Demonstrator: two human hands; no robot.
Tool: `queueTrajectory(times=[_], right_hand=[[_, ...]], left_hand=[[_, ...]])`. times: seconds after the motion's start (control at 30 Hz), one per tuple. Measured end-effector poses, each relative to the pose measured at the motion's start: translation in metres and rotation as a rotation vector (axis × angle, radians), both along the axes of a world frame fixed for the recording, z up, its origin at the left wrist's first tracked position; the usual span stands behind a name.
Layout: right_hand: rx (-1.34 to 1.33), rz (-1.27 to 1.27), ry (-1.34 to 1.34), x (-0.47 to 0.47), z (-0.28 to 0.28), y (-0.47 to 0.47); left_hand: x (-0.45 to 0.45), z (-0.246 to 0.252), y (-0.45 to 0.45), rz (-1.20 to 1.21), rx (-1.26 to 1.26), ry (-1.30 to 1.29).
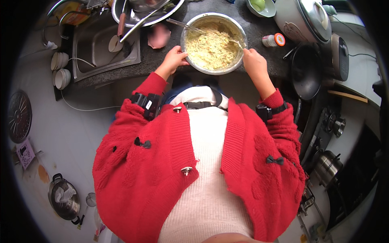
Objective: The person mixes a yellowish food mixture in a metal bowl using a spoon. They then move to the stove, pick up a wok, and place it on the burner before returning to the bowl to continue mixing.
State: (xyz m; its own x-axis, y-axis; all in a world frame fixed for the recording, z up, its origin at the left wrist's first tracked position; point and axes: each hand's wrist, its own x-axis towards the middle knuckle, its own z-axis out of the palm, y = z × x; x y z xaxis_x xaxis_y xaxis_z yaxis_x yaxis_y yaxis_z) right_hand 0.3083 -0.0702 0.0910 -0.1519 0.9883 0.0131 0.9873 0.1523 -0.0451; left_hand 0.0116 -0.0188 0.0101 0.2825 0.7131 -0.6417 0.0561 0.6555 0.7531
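A metal mixing bowl [216, 72] sits at the counter's front edge, filled with a yellowish, crumbly mixture [209, 48] flecked with green and orange. My left hand [174, 59] grips its left rim, thumb on top and fingers beneath. At the right rim, my right hand [255, 62] is closed around a utensil [237, 43], seemingly a spoon; its handle is hidden in my fist and its far end is in the mixture. Metal chopsticks [184, 25] lean on the bowl's upper left rim, their tips in the food.
Left of the bowl is a steel sink [91, 45] with a faucet [45, 30]. Behind stands a large metal basin [117, 15] with utensils across it. A small jar with an orange lid [273, 40], a black wok [307, 73] and a lidded pot [299, 21] stand right.
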Motion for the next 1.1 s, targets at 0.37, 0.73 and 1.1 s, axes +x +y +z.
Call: queueTrajectory(times=[0.37, 0.73, 1.1], right_hand=[[-0.464, -0.023, 0.256, -0.029, 0.018, -0.014], [-0.280, -0.034, 0.347, -0.077, 0.006, -0.009], [-0.262, -0.017, 0.287, -0.092, 0.006, 0.000]], left_hand=[[-0.003, 0.002, -0.002, -0.008, -0.062, -0.057], [-0.005, 0.007, -0.003, -0.014, -0.051, -0.091], [-0.008, 0.001, -0.003, 0.010, -0.071, -0.162]])
